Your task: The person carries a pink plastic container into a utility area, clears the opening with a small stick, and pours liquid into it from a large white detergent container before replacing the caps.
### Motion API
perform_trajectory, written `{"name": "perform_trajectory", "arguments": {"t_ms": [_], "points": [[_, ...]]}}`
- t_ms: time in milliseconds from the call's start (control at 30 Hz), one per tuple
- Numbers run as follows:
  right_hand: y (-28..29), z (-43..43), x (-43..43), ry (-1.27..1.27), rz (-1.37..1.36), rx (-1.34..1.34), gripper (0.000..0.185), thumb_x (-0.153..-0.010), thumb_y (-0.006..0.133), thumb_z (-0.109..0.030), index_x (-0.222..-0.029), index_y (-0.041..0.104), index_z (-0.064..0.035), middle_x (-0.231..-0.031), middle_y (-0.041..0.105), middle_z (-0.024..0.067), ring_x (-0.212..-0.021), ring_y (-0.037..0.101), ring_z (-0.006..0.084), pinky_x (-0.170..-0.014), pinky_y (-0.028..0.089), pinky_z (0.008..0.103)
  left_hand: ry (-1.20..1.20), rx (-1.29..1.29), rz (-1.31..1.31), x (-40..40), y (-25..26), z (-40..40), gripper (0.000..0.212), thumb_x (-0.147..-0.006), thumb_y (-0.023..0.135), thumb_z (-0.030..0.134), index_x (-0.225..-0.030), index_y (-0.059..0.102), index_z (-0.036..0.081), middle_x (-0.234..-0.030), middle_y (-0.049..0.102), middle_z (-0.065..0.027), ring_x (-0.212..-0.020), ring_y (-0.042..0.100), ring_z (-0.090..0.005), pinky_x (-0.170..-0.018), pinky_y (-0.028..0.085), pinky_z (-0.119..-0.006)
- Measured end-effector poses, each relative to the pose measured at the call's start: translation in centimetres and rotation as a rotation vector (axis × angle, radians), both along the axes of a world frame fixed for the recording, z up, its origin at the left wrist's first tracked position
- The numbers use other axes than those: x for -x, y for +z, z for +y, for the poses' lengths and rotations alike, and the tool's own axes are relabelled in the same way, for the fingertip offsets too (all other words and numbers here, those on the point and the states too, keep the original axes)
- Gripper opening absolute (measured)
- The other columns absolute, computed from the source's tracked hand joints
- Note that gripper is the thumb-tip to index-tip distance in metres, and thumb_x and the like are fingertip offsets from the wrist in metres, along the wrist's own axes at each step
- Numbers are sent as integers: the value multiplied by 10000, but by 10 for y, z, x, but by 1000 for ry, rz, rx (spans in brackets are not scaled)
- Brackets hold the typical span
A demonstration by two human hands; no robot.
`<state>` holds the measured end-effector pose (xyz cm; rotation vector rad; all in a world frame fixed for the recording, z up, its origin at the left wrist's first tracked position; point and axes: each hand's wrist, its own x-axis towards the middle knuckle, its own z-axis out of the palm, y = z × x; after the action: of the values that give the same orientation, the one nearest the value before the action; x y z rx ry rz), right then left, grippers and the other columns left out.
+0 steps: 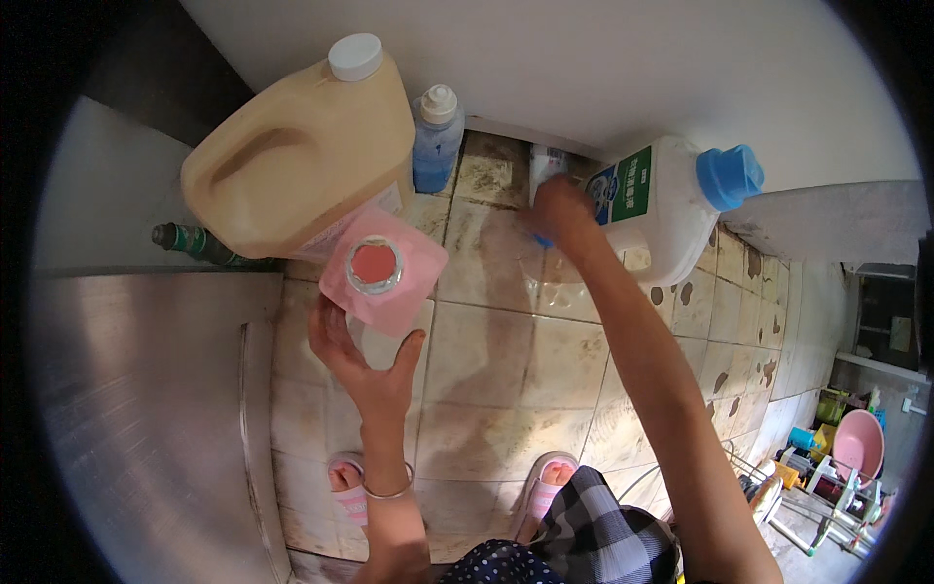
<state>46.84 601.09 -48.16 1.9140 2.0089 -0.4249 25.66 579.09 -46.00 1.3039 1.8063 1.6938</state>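
My left hand (372, 372) is cupped at the near side of an uncapped pink container (427, 255) with a round, silvery-rimmed mouth. Its fingers pass partly behind the container's left edge; the thumb stands apart. My right hand (562, 212) is blurred and reaches low toward the wall. Beyond its fingers shows a pale item with a printed label (546, 162), and a bit of blue (542, 241) peeks out below them; its grip is hidden. Just right of that hand stands a large white jug (675, 219) with a blue cap and green label.
A big yellowish jug (343, 139) with a white cap stands behind the pink container, beside a blue bottle (438, 146). A green bottle (193, 239) lies at left, near a metal panel (153, 409). Stained tiles (481, 350) cover the floor. A pink basin (859, 445) sits far right.
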Motion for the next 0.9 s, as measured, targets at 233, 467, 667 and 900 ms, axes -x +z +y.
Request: {"name": "perform_trajectory", "arguments": {"t_ms": [233,467,667,900], "points": [[12,-111,-11,5,259,-50,599,-722,670,-365,-1125,511,48,-839,638,243,-727,650,350,-657,531,414,90,178,-212,-30,-18,-61,371,-868,596,98,-1191,458,-20,-1148,542,-129,-1074,523,-205,-948,404,-343],[-2,-143,-29,-463,1204,578,470,-764,609,-195,-1140,481,56,-729,590,92,-494,527,140,-408,418,267,-280,450,-465,-94,-30,2,275,-971,427,131,-1161,559,-18,-1122,604,-130,-1041,569,-193,-912,427,-294],[-13,-154,-39,-624,1468,680,403,-808,572,-213,-1109,491,42,-768,586,101,-491,521,147,-398,397,271,-271,489,-829,-86,-36,11,307,-926,441,65,-1196,559,-20,-1133,608,-94,-1053,559,-184,-949,407,-296],[10,-134,-37,-616,1429,726,412,-869,533,-366,-1020,552,17,-703,591,78,-473,522,153,-394,403,277,-309,284,-198,-83,-8,10,400,-782,459,-100,-1150,589,-15,-1138,559,-132,-1063,545,-253,-903,431,-301]]}}
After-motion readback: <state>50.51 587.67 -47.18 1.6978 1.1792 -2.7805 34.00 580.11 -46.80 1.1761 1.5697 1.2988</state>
